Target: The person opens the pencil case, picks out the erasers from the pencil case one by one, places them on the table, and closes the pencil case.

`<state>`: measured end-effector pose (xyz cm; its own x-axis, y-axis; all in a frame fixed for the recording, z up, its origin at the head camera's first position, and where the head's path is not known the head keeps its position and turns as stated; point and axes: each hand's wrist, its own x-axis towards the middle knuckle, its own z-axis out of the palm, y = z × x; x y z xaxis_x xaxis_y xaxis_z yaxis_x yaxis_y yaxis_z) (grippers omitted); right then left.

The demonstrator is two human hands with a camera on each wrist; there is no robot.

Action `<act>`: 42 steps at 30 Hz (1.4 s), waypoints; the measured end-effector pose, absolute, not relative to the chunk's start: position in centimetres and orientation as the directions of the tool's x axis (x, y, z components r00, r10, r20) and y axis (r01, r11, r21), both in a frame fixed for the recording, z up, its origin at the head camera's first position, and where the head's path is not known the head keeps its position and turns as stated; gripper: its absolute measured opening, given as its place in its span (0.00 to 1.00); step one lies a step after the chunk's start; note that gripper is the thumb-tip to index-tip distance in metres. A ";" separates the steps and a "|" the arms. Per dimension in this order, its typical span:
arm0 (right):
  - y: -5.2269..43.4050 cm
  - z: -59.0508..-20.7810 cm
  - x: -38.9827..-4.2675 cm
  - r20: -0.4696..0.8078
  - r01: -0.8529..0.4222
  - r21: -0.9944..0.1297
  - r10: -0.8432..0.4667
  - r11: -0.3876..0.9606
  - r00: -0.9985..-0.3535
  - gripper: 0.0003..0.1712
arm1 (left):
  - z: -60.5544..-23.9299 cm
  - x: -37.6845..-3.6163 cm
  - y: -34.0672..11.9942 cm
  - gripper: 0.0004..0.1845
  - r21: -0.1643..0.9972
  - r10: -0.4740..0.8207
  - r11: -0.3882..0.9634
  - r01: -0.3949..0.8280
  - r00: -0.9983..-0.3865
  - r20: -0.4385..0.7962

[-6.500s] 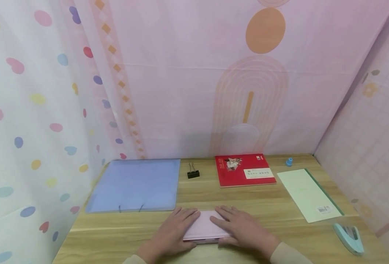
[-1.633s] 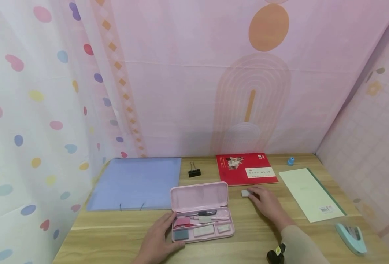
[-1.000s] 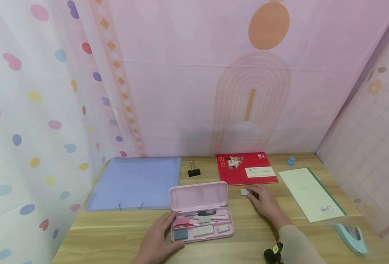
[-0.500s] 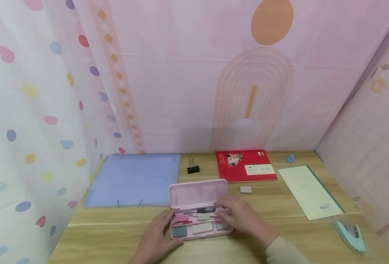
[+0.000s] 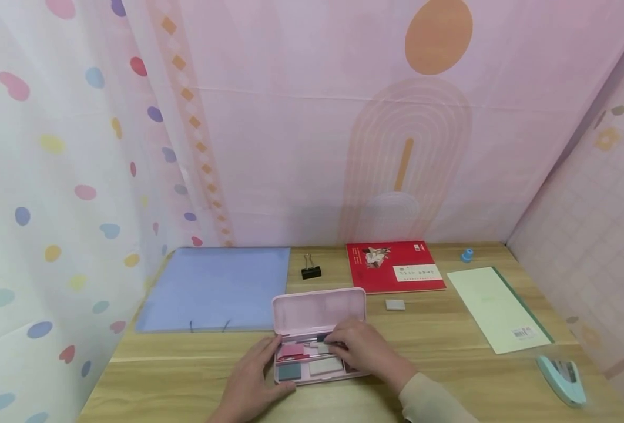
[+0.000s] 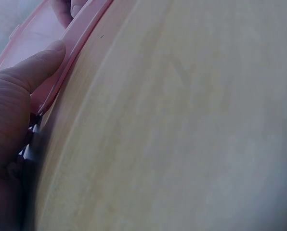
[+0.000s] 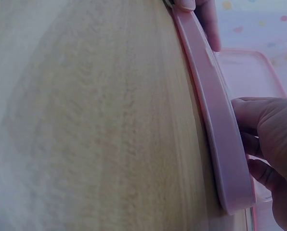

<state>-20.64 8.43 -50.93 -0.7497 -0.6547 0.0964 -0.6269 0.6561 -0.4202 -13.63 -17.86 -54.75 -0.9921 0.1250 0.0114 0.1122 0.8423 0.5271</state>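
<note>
A blue folder (image 5: 214, 288), binder clip (image 5: 310, 271), red book (image 5: 393, 265) and loose eraser (image 5: 395, 304) lie beyond the open pink pencil case (image 5: 317, 310) at the near centre. It holds erasers and pens. The left hand (image 5: 251, 382) grips its left edge; the right hand (image 5: 365, 351) reaches inside, grasp unclear.

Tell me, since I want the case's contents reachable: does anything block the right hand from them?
Nothing visible does. The pink pencil case lies open, lid up, and the right hand is already inside its tray.
</note>
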 end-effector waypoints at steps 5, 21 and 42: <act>8.4 -51.0 -20.7 0.092 -0.620 -0.436 -0.653 0.652 -0.751 0.11 | -54.6 -13.6 -18.0 0.60 0.527 0.125 0.843 0.109 -0.992 0.006; 23.3 -50.7 -23.0 0.139 -0.286 -0.536 -0.251 0.794 -0.958 0.13 | -54.5 -13.6 -18.0 0.60 0.524 0.121 0.843 0.118 -0.992 0.028; 25.7 -52.6 -25.7 0.155 -0.257 -0.389 -0.212 0.885 -0.965 0.19 | -54.7 -13.5 -17.7 0.60 0.519 0.130 0.846 0.122 -0.991 0.020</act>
<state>-25.67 25.71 -52.61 -0.9649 -0.2120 0.1551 -0.2570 0.8845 -0.3894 -13.49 -17.75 -54.66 -0.9913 0.1300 0.0205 0.1217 0.8462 0.5188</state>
